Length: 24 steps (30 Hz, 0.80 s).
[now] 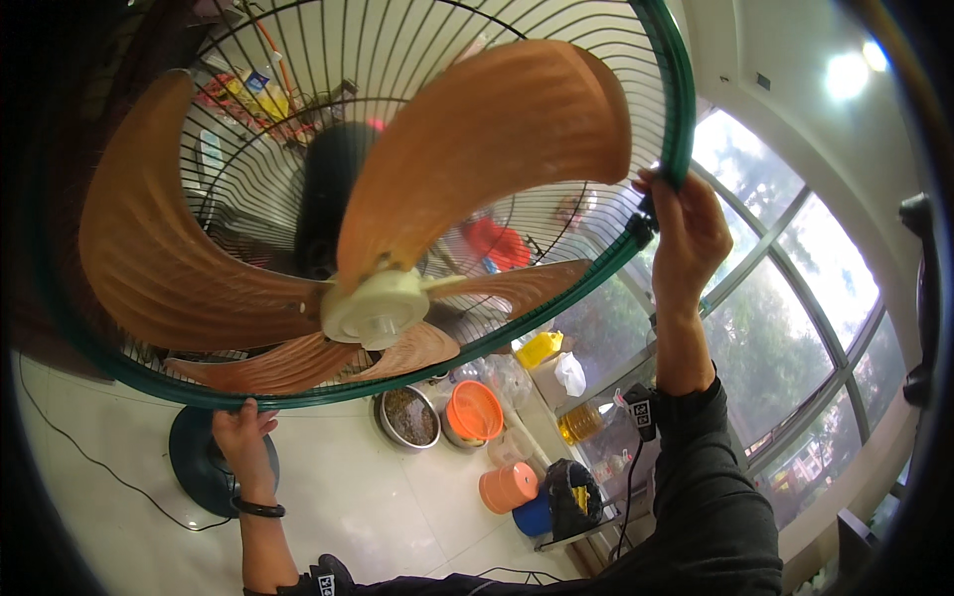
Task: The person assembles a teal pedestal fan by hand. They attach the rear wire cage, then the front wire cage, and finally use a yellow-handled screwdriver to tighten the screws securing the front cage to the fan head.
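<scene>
A large pedestal fan with its front cover off fills the upper view. Its brown blades (497, 149) spread around a cream hub (376, 310), in front of a black wire rear guard (467, 22). A green rim (681, 109) runs around the guard's edge. My left hand (244, 437), with a dark bracelet on its wrist, grips the rim at the bottom. At the right side my right hand (691, 228) is closed on the rim, beside a dark clip (644, 221). The round dark base (199, 462) stands on the floor behind my left hand.
On the tiled floor beyond the fan are a metal bowl (409, 417), an orange basket (474, 410), an orange bucket (508, 488) and a bin with a black bag (573, 497). A black cord (99, 462) lies at left. Tall windows (775, 298) stand at right.
</scene>
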Each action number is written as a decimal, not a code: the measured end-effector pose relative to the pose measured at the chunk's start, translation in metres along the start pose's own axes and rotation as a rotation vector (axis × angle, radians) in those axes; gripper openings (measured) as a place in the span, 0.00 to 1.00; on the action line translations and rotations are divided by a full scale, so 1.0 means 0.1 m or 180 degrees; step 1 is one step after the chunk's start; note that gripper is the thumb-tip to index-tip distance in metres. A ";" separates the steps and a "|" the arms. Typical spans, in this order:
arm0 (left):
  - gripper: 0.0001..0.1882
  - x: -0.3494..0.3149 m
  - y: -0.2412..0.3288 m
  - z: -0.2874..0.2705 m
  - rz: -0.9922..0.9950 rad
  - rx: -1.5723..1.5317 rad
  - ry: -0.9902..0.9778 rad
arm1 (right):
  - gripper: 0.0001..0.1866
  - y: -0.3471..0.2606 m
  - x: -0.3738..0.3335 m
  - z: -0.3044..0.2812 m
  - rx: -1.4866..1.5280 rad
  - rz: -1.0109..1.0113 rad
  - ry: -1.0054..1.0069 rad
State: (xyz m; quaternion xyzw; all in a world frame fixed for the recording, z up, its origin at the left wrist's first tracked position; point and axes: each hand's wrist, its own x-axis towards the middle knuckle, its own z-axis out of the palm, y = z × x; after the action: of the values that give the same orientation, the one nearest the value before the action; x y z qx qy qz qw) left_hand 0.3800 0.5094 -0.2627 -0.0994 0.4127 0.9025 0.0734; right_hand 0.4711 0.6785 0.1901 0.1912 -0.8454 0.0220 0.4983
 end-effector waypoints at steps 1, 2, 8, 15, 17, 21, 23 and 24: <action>0.11 0.00 0.00 0.00 0.0018 0.0039 -0.0044 | 0.11 0.00 0.00 0.00 -0.0055 -0.0019 0.0014; 0.12 0.01 -0.01 -0.01 0.0025 0.0039 -0.0086 | 0.11 0.00 -0.01 0.01 -0.0044 -0.0014 0.0023; 0.17 0.02 -0.05 -0.06 -0.0158 -0.0156 -0.0317 | 0.11 0.10 -0.04 0.01 0.0145 -0.0070 0.0046; 0.44 -0.31 0.15 -0.20 -0.0805 0.0127 -0.0074 | 0.20 0.07 -0.09 0.03 0.0196 -0.0221 -0.0040; 0.39 -0.51 0.28 -0.31 -0.0854 0.0594 0.0026 | 0.27 0.06 -0.07 -0.03 0.0214 -0.0572 -0.0111; 0.34 -1.02 0.60 -0.58 -0.1131 0.1008 0.0168 | 0.28 0.28 -0.19 -0.44 0.0287 -0.0220 0.0089; 0.31 -1.34 0.70 -0.65 -0.1276 0.1491 0.0021 | 0.28 0.39 -0.55 -0.74 0.0664 0.0805 0.0042; 0.29 -1.51 0.73 -0.65 -0.1402 0.1620 -0.0090 | 0.27 0.46 -0.80 -0.87 0.0514 0.1070 -0.0149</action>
State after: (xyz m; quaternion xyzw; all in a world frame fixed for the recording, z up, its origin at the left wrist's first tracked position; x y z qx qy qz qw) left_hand 0.5181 0.4053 -0.2149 -0.1520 0.5923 0.7342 0.2949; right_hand 0.5626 0.7653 0.1729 0.0871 -0.8723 0.1682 0.4508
